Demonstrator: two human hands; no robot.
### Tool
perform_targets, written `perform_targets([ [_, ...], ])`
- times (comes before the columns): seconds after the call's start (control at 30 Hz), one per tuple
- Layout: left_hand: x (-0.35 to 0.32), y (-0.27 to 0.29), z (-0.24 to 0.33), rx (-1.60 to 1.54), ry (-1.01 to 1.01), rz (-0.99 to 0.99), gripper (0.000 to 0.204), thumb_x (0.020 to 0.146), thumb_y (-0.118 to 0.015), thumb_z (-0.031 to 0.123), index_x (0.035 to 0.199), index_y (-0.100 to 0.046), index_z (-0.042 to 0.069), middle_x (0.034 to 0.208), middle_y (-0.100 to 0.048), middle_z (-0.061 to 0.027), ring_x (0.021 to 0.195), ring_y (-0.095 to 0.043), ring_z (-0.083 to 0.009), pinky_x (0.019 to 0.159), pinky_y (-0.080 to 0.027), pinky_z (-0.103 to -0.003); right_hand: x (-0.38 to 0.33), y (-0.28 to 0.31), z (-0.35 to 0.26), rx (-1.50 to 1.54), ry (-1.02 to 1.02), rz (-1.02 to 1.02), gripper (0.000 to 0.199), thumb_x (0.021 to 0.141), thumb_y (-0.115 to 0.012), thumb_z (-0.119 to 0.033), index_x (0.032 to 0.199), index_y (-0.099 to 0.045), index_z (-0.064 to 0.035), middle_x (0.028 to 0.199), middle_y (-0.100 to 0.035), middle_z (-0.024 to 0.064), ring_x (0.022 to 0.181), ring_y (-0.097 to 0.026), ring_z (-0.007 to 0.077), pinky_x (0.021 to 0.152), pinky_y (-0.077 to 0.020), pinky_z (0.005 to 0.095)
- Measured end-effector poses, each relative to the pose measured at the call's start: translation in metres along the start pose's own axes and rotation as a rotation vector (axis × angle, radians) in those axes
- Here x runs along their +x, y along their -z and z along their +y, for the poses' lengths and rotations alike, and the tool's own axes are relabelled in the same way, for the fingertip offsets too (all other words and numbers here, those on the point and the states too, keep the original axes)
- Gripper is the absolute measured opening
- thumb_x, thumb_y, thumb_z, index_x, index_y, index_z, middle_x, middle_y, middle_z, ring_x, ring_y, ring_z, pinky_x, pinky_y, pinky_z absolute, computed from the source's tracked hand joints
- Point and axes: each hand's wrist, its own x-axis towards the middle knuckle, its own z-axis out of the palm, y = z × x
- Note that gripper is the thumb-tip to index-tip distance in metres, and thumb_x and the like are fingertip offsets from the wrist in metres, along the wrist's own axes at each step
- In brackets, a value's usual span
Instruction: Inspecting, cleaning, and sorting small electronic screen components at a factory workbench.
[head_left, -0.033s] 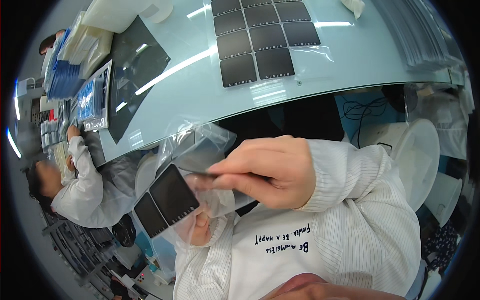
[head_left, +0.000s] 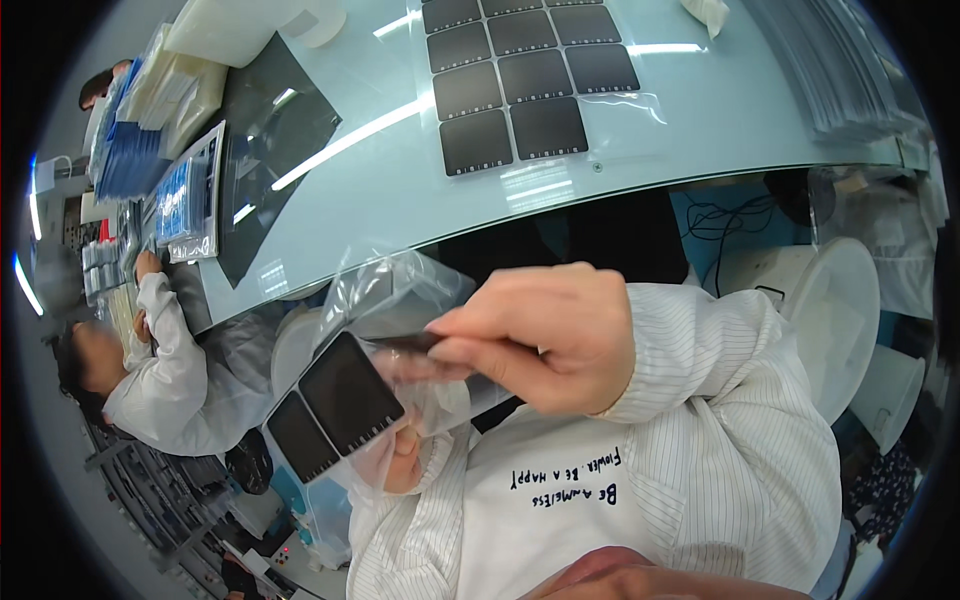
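Observation:
My right hand (head_left: 545, 335) pinches a thin dark piece (head_left: 415, 342) between thumb and fingertips. This piece is seen nearly edge-on and blurred. To its left is a clear plastic sheet (head_left: 375, 465) bearing black rounded squares (head_left: 350, 392), two of them plainly visible. My left hand (head_left: 405, 450) is closed on the lower edge of this sheet, partly seen through the plastic. Crumpled clear film (head_left: 400, 290) rises behind the squares, near the table edge. Both hands are above my lap, in front of the table.
On the glass-topped table (head_left: 380, 180) lie rows of black squares (head_left: 550, 128) on clear film. Stacked clear sheets (head_left: 830, 70) stand at the right, a dark sheet (head_left: 270, 140) at the left. A white bin (head_left: 840, 320) is at my right; a co-worker (head_left: 165, 370) sits at left.
My right hand has shifted very slightly to the right with the dark piece. The clear sheet and its black squares have tilted and moved a little.

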Motion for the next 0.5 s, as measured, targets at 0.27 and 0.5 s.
perform_targets([
  [0.27, 0.013, 0.027, 0.010, 0.851, -0.465, -0.185, 0.034, 0.083, -0.046, 0.029, 0.089, -0.053, -0.004, 0.103, -0.050, -0.0222, 0.088, -0.053, -0.0304, 0.076, -0.044, -0.038, 0.011, 0.044, -0.006, -0.007, 0.013, 0.269, 0.003, 0.082, -0.062, 0.000, 0.085, -0.062, 0.0021, 0.074, -0.060, 0.0055, 0.064, -0.054, 0.0088, 0.055, -0.0397, 0.0206],
  [0.5, 0.021, 0.088, 0.029, 0.255, -0.308, 0.241, 0.043, 0.085, -0.042, 0.017, 0.118, -0.043, -0.010, 0.136, -0.033, -0.0277, 0.127, -0.033, -0.0355, 0.103, -0.028, -0.045, 0.002, 0.174, -0.001, -0.689, 0.187, 0.836, 0.013, 0.084, -0.060, -0.001, 0.096, -0.066, 0.0014, 0.087, -0.067, 0.0077, 0.075, -0.063, 0.0153, 0.066, -0.0496, 0.0262],
])
